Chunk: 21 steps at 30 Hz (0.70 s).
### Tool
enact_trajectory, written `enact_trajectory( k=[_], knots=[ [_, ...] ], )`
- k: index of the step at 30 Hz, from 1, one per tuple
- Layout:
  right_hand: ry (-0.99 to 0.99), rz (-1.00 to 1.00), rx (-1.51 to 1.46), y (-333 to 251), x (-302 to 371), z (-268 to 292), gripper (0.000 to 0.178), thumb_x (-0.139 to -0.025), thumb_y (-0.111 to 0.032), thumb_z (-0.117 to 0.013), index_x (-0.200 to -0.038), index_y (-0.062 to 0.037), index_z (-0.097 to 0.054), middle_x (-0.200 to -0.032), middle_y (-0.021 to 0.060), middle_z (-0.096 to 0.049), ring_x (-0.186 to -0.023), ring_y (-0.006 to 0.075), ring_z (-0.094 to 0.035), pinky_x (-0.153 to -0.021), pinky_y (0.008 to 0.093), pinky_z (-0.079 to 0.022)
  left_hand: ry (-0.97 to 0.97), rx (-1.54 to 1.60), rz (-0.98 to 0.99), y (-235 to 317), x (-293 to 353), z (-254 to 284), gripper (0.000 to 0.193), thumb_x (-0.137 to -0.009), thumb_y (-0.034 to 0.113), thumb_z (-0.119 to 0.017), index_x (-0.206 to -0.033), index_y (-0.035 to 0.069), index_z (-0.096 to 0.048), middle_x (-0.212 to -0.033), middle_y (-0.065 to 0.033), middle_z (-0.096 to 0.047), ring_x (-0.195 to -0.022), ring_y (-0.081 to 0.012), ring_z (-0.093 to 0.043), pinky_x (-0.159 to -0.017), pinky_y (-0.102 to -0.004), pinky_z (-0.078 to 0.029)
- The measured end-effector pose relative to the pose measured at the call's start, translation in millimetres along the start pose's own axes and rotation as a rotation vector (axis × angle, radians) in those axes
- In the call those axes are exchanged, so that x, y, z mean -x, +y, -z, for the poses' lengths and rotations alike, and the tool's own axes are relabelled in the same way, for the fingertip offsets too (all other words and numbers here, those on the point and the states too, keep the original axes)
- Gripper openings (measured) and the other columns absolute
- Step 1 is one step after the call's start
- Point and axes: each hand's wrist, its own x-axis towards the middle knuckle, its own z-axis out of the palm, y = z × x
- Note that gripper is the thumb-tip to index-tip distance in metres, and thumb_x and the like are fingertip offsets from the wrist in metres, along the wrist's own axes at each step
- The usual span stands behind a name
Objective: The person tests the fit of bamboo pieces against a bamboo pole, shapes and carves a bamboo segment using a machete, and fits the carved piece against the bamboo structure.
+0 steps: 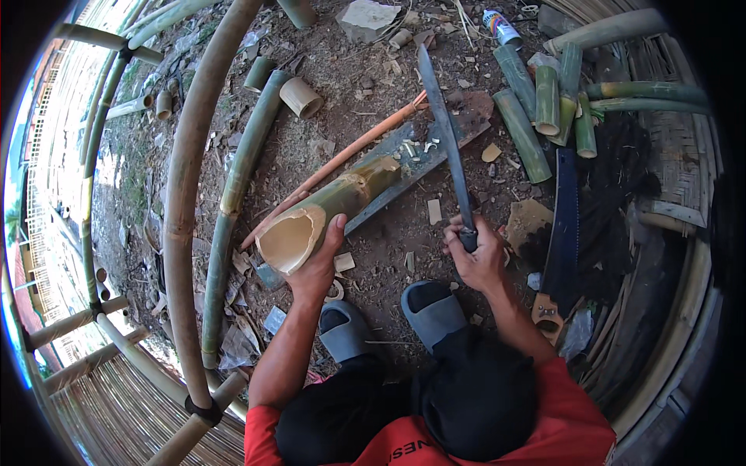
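My left hand is wrapped round the near end of a thick green bamboo section. Its wide, slanted hollow mouth faces me, and the far end rests on a dark flat board with small pale chips on it. In my right hand is the handle of a machete. The long dark blade points away from me, its tip beyond the board, apart from the bamboo. A thin orange-brown pole lies along the left of the bamboo section.
Cut green bamboo pieces lie at the far right, near a spray can. A hand saw lies on the right. Long bamboo poles stand along the left. My sandalled feet are on the dirt, among scattered chips.
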Motion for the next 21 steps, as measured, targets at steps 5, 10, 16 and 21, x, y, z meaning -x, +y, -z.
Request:
enact_trajectory(
  k=[5, 10, 16, 21],
  knots=[
    [-0.145, -0.062, 0.236, 0.1, -21.2, -21.7, 0.048, -0.096, -0.027, -0.074, -0.13, 0.0044, -0.059, -0.096, 0.023, -0.075, -0.091, 0.0386, -0.076, -0.078, 0.0462, -0.06, 0.001, -0.055, -0.142, -8.6, 1.9, -0.9, 0.062, -0.082, 0.012, -0.09, -0.13, -0.004, -0.056, -0.123, -0.0144, -0.064, -0.115, -0.023, -0.064, -0.103, -0.0378, -0.052],
    [-0.304, -0.322, 0.572, 12.5, -27.8, -33.0, 0.053, -0.103, -0.046, -0.063, -0.11, 0.0058, -0.069, -0.085, 0.0261, -0.073, -0.092, 0.0475, -0.072, -0.079, 0.0496, -0.056, 0.02, -0.078, -0.081, -14.2, 2.3, 1.4, 0.065, -0.08, 0.01, -0.09, -0.132, -0.004, -0.054, -0.125, -0.0156, -0.064, -0.115, -0.0239, -0.064, -0.103, -0.0387, -0.053],
    [-0.121, -0.175, 0.112, -42.7, -52.8, -33.7, 0.048, -0.108, -0.042, -0.057, -0.096, 0.0024, -0.071, -0.07, 0.0165, -0.069, -0.061, 0.0381, -0.069, -0.056, 0.0447, -0.05, 0.032, -0.049, -0.019, -13.7, 5.3, 7.0, 0.067, -0.078, 0.015, -0.093, -0.13, -0.003, -0.056, -0.126, -0.0153, -0.062, -0.117, -0.0254, -0.064, -0.103, -0.0397, -0.053],
    [-0.117, -0.113, 0.326, 4.1, -50.3, -55.9, 0.061, -0.111, -0.046, -0.047, -0.08, 0.0033, -0.066, -0.06, 0.0185, -0.061, -0.056, 0.0387, -0.065, -0.056, 0.0457, -0.048, 0.027, 0.058, -0.021, -3.9, 6.0, -3.2, 0.069, -0.074, 0.02, -0.096, -0.129, -0.001, -0.06, -0.128, -0.0143, -0.06, -0.117, -0.0259, -0.065, -0.101, -0.0391, -0.055]
  ],
)
